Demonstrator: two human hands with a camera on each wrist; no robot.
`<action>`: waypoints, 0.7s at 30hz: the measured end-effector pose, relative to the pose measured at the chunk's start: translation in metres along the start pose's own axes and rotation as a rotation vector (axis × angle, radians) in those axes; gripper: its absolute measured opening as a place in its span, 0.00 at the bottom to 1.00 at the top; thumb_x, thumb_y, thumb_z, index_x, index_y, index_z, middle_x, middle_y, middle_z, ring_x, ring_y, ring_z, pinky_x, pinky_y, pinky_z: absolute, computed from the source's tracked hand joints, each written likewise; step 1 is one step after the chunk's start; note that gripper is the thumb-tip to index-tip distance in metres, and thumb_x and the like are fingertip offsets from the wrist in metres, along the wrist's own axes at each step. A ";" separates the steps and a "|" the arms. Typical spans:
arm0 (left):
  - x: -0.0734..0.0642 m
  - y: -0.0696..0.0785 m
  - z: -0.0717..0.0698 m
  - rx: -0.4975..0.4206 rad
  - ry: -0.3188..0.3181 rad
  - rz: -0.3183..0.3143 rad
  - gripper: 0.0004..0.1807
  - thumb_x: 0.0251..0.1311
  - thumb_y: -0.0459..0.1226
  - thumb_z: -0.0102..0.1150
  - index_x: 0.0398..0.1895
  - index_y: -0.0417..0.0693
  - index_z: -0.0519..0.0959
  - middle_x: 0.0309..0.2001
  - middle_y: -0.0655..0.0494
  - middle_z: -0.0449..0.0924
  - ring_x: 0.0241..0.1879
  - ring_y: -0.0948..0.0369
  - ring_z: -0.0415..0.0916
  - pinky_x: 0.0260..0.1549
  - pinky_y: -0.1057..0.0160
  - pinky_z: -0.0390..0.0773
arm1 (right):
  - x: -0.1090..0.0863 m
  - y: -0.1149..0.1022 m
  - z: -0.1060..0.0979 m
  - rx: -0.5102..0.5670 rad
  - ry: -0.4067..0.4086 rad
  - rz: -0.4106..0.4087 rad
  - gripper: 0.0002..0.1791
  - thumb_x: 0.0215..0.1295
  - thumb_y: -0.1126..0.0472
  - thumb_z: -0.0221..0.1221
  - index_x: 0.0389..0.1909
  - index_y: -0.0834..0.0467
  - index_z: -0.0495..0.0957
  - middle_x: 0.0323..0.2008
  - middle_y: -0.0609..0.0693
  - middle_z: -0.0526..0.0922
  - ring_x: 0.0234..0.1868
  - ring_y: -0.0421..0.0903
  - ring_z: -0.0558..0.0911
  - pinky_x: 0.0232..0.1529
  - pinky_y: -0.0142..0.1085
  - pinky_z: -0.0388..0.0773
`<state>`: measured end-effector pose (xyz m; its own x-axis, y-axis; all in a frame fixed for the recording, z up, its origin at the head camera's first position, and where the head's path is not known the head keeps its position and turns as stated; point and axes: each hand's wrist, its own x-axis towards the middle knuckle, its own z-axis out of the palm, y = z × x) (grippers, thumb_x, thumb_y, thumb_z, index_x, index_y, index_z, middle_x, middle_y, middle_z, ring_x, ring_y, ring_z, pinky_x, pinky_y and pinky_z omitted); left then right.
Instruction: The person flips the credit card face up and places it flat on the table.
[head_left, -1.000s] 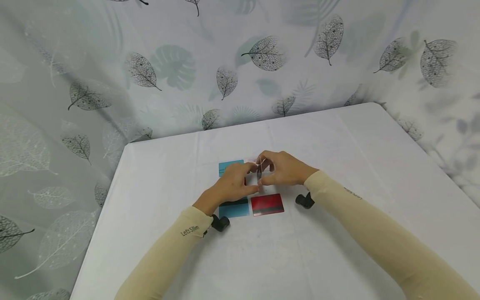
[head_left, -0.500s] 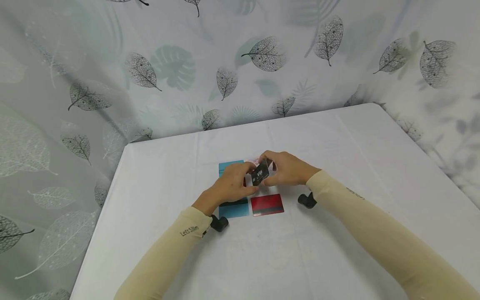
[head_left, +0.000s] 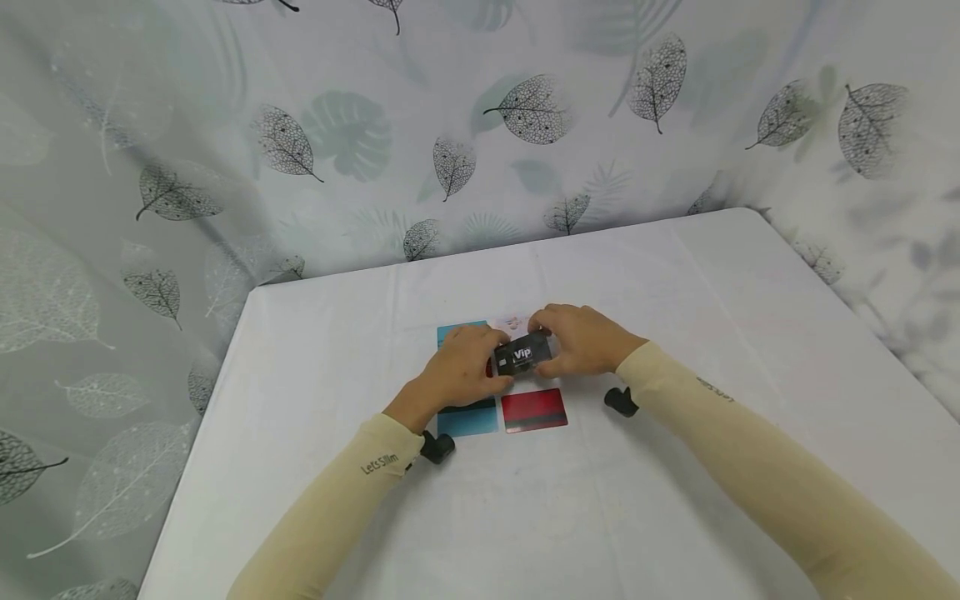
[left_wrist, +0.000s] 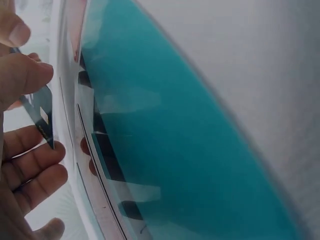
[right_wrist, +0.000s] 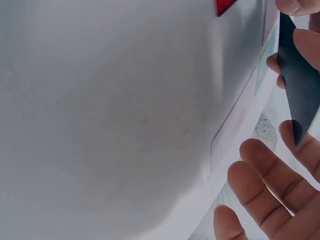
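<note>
A black card with "Vip" lettering (head_left: pixel 523 353) is held face up over the table between both hands. My left hand (head_left: pixel 467 362) pinches its left end; in the left wrist view the card (left_wrist: pixel 44 112) sits between thumb and finger. At the other end, my right hand (head_left: pixel 583 338) grips it by the edges, the remaining fingers spread below in the right wrist view. Flat beneath and around the hands lie a red card (head_left: pixel 535 410) with a dark stripe, a blue striped card (head_left: pixel 468 423), another blue card (head_left: pixel 454 330) and a pale pink card (head_left: pixel 512 324). My left hand partly covers both blue cards.
The cards lie on a white-covered table (head_left: pixel 540 517). Behind it hangs a leaf-patterned curtain (head_left: pixel 375 183). Black wrist devices (head_left: pixel 621 402) stick out below both wrists. A bit of red shows between my left fingers and the black card.
The black card has turned from edge-on to face up, its lettering now readable. My right hand has shifted slightly right; my left hand has barely moved.
</note>
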<state>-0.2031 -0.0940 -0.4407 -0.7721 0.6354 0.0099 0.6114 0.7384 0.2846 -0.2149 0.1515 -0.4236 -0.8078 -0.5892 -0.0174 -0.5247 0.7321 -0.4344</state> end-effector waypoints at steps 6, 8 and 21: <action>0.000 -0.001 0.002 0.090 -0.008 0.017 0.31 0.63 0.54 0.67 0.65 0.49 0.76 0.55 0.55 0.80 0.55 0.58 0.75 0.72 0.47 0.63 | 0.001 0.001 0.001 -0.129 -0.017 -0.017 0.30 0.53 0.44 0.72 0.54 0.55 0.84 0.44 0.47 0.81 0.42 0.45 0.80 0.46 0.47 0.78; 0.000 -0.001 0.002 0.096 -0.008 0.019 0.30 0.64 0.54 0.66 0.64 0.49 0.77 0.54 0.55 0.80 0.54 0.58 0.74 0.72 0.47 0.63 | 0.000 0.001 0.001 -0.148 -0.019 -0.021 0.29 0.52 0.44 0.72 0.53 0.55 0.85 0.44 0.47 0.81 0.42 0.45 0.80 0.46 0.47 0.79; -0.001 0.000 0.002 0.079 -0.016 0.030 0.30 0.64 0.53 0.66 0.64 0.49 0.77 0.54 0.54 0.80 0.53 0.57 0.74 0.71 0.48 0.64 | -0.001 -0.001 0.002 -0.234 -0.035 -0.062 0.31 0.52 0.44 0.74 0.53 0.58 0.86 0.48 0.53 0.84 0.45 0.50 0.82 0.51 0.53 0.81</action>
<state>-0.2025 -0.0942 -0.4427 -0.7510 0.6603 0.0016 0.6461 0.7344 0.2080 -0.2129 0.1504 -0.4254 -0.7643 -0.6441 -0.0296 -0.6244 0.7508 -0.2152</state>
